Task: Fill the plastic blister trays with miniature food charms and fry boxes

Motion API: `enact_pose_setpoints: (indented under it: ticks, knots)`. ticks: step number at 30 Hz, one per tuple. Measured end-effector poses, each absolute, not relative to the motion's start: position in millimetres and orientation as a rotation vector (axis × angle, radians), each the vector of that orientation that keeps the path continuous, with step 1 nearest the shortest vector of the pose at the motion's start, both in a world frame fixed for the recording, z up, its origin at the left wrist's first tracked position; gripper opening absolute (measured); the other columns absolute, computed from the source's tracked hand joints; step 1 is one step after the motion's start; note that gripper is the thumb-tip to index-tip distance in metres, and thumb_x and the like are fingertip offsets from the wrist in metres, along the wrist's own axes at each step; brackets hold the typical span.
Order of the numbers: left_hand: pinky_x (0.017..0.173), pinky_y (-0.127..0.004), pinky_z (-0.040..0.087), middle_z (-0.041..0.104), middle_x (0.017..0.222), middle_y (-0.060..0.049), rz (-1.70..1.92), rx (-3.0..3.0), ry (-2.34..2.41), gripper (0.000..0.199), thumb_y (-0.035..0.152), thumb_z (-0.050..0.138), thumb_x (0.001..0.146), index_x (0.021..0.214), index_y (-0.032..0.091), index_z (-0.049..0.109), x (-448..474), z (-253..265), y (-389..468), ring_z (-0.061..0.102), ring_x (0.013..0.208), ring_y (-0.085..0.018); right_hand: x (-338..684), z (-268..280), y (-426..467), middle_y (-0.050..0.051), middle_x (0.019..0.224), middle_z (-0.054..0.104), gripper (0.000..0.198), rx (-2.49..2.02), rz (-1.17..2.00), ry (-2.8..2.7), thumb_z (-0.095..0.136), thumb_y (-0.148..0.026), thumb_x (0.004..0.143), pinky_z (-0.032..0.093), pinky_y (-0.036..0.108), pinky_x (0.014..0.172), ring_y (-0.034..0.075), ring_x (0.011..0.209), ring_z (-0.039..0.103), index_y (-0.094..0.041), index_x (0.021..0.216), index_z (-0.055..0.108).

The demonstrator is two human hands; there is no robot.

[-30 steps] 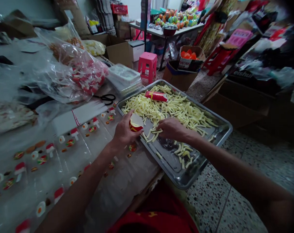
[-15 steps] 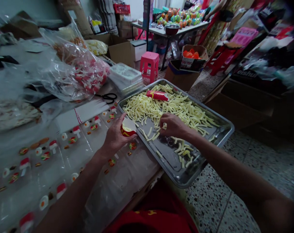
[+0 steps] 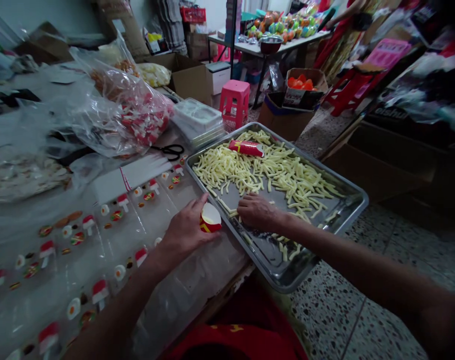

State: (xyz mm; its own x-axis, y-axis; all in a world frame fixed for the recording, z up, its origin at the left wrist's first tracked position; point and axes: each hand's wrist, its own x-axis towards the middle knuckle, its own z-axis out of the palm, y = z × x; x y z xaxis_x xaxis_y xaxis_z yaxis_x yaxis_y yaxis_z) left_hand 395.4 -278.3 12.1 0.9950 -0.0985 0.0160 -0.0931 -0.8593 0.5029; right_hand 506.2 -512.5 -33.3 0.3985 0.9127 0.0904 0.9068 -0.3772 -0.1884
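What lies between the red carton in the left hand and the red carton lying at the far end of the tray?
In the head view, pale yellow fry-shaped sticks strewn over the metal tray fill the stretch between the held carton and the far carton.

A single head-worn camera looks forward and steeply down from just above the metal tray [image 3: 347, 192], which sits near centre frame, close below. Left of the tray runs the table; beyond and right of the tray, floor and cluttered room recede.
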Motion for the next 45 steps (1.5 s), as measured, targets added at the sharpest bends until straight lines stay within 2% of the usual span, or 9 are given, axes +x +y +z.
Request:
enact_pose_setpoints:
  ticks: [4, 8, 14, 21, 28, 33, 38, 42, 45]
  knots:
    - [0.098, -0.042, 0.051, 0.06, 0.134, -0.015, -0.11, 2.635, -0.174, 0.096, 0.042, 0.084, 0.069, 0.15, 0.017, 0.038, 378.0, 17.1, -294.0, 0.061, 0.119, -0.032, 498.5, -35.7, -520.8, 0.001, 0.066, 0.066, 0.001, -2.202, 0.254, -0.686, 0.068, -0.017, 0.069, 0.037, 0.027, 0.06, 0.014, 0.061, 0.054, -0.017, 0.069, 0.067]
    - [0.097, -0.041, 0.052, 0.06, 0.132, -0.015, -0.112, 2.681, -0.105, 0.097, 0.039, 0.085, 0.069, 0.151, 0.016, 0.037, 378.6, 21.0, -313.9, 0.063, 0.115, -0.032, 499.6, -21.2, -522.2, 0.0, 0.066, 0.068, 0.02, -1.632, 0.5, -0.255, 0.079, -0.029, 0.062, 0.04, 0.024, 0.056, 0.013, 0.057, 0.057, -0.017, 0.07, 0.066]
    - [0.089, -0.038, 0.053, 0.062, 0.126, -0.015, 0.114, 2.742, -0.04, 0.089, 0.043, 0.082, 0.072, 0.147, 0.015, 0.043, 394.0, 7.7, -344.0, 0.066, 0.107, -0.031, 475.3, -14.1, -509.1, 0.0, 0.073, 0.071, 0.04, -1.544, 0.432, -0.22, 0.084, -0.027, 0.062, 0.046, 0.025, 0.059, 0.015, 0.062, 0.063, -0.019, 0.099, 0.069]
    - [0.096, -0.04, 0.052, 0.062, 0.129, -0.017, 0.279, 2.652, -0.046, 0.082, 0.031, 0.08, 0.071, 0.144, 0.013, 0.045, 409.9, -6.4, -354.0, 0.063, 0.113, -0.032, 468.4, 2.8, -502.3, 0.004, 0.078, 0.07, 0.007, -2.198, 0.025, -0.634, 0.072, -0.018, 0.079, 0.041, 0.026, 0.065, 0.015, 0.07, 0.06, -0.016, 0.082, 0.078]
    - [0.102, -0.042, 0.05, 0.063, 0.131, -0.012, 0.429, 2.482, -0.166, 0.087, 0.029, 0.085, 0.064, 0.141, 0.018, 0.047, 427.9, -12.8, -347.6, 0.062, 0.117, -0.03, 499.4, 52.3, -497.6, 0.005, 0.092, 0.069, 0.016, -2.137, 0.354, -1.201, 0.065, -0.009, 0.084, 0.042, 0.026, 0.076, 0.015, 0.084, 0.059, -0.018, 0.083, 0.077]
    - [0.105, -0.043, 0.047, 0.059, 0.135, -0.013, 0.448, 2.442, -0.153, 0.089, 0.039, 0.087, 0.067, 0.143, 0.02, 0.046, 420.4, -14.4, -332.1, 0.058, 0.124, -0.031, 495.4, 36.5, -528.9, 0.003, 0.073, 0.068, 0.023, -1.958, 0.203, -0.542, 0.071, -0.039, 0.087, 0.042, 0.025, 0.059, 0.013, 0.063, 0.057, -0.017, 0.089, 0.076]
    - [0.102, -0.043, 0.048, 0.059, 0.133, -0.014, 0.422, 2.485, -0.127, 0.093, 0.039, 0.086, 0.069, 0.148, 0.019, 0.041, 412.9, -13.2, -330.7, 0.058, 0.12, -0.032, 454.4, -3.6, -543.3, 0.004, 0.06, 0.065, 0.048, -1.615, 0.587, 0.026, 0.069, -0.062, 0.084, 0.035, 0.021, 0.042, 0.01, 0.046, 0.052, -0.014, 0.078, 0.07]
    - [0.1, -0.044, 0.049, 0.059, 0.128, -0.015, 0.491, 2.525, -0.187, 0.094, 0.04, 0.085, 0.072, 0.151, 0.019, 0.037, 407.3, -8.6, -338.3, 0.059, 0.115, -0.032, 439.2, -14.2, -526.7, 0.006, 0.076, 0.07, 0.048, -1.251, 0.716, 0.25, 0.066, -0.062, 0.086, 0.037, 0.017, 0.041, 0.01, 0.053, 0.056, -0.015, 0.09, 0.071]
    - [0.097, -0.043, 0.05, 0.06, 0.124, -0.014, 0.467, 2.567, -0.235, 0.09, 0.038, 0.082, 0.075, 0.151, 0.02, 0.037, 400.7, -5.3, -339.7, 0.06, 0.111, -0.032, 442.6, -15.3, -516.9, 0.004, 0.071, 0.067, 0.035, -1.075, 0.706, 0.34, 0.08, -0.048, 0.077, 0.04, 0.018, 0.045, 0.009, 0.053, 0.053, -0.015, 0.079, 0.068]
